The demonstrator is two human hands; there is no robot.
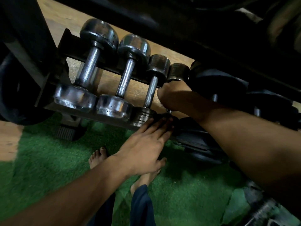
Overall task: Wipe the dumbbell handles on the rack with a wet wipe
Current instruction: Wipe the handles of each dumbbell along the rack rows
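A low black steel dumbbell rack (70, 46) is carrying a row of dumbbells laid across its two rails. At the rack's left end the large chrome dumbbell with rounded heads (88, 66) is lying beside a second, slightly smaller chrome dumbbell (126, 75), and next to that is sitting a small dark iron dumbbell with a knurled steel handle (150, 92). The right hand (175, 97) is closing in a fist around the handle of the fourth small dark dumbbell (179, 71), which is resting toward the middle of the rack; only the tip of that handle is showing below the fist. Whether a wet wipe is inside the fist cannot be told. The left hand (146, 144) is lying flat with fingers stretched out and together, fingertips touching the near head of that same dumbbell at the rack's front rail, gripping nothing. Black weight plates (219, 82) are filling the right end. Bare feet (97, 158) are standing on green artificial turf (40, 160).
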